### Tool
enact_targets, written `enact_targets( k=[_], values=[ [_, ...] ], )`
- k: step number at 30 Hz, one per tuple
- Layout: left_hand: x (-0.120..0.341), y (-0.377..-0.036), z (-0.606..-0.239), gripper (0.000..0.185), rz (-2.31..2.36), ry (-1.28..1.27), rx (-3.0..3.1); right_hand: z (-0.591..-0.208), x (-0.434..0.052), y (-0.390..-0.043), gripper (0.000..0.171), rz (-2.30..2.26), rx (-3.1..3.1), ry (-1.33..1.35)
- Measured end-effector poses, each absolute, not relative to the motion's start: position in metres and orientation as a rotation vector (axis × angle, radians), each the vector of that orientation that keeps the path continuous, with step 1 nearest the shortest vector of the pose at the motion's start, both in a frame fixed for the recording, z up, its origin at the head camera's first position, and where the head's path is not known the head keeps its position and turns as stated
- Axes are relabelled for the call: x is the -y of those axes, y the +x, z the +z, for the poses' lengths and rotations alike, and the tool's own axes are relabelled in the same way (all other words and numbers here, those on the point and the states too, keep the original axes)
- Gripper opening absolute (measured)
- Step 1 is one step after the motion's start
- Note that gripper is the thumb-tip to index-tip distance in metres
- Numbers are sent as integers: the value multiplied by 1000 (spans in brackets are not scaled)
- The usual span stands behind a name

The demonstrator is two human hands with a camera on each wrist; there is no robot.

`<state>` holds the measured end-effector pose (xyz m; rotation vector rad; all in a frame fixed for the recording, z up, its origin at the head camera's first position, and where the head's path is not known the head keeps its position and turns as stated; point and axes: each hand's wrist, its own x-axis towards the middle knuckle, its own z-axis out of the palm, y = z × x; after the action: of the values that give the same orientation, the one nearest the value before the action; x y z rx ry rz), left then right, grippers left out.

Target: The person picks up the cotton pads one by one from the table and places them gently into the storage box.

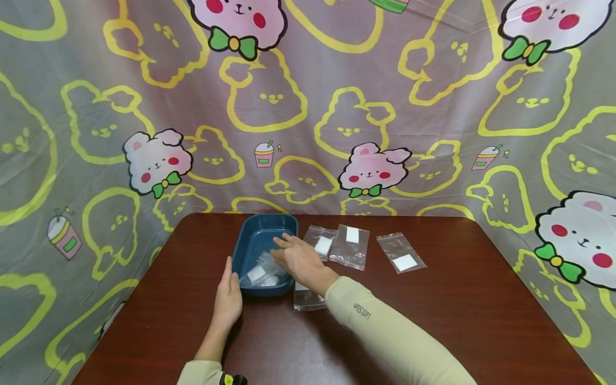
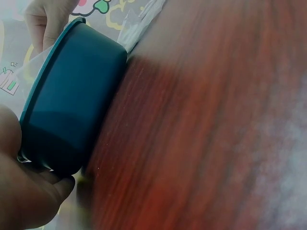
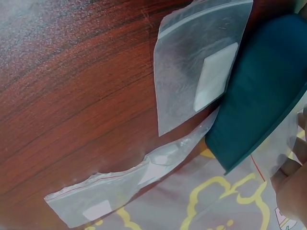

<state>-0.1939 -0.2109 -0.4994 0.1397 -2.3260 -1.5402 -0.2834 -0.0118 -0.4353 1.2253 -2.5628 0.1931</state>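
While the left hand (image 1: 228, 299) rests flat against the blue tray (image 1: 250, 243), fingers straight, the right hand (image 1: 300, 261) reaches over it. Its fingers lie loose on a clear bag (image 1: 262, 270) inside. Three more bags (image 1: 351, 246) lie at three o'clock.

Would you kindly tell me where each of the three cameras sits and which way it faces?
Head: worn high, looking forward and down at the table; both hands and sleeves show, the right hand over the blue tray.
Left wrist: low beside the tray's outer wall; the left hand shows against it.
Right wrist: low over the table, facing a clear bag beside the tray; fingertips at the right edge.
All three views share the tray.
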Motion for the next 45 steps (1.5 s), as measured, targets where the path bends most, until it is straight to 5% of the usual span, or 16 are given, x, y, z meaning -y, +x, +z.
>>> enact_targets(
  k=[45],
  values=[
    [212,-195,-499,56,-1584,162,2357,-476,-71,-250,49,622,2572,1220]
  ],
)
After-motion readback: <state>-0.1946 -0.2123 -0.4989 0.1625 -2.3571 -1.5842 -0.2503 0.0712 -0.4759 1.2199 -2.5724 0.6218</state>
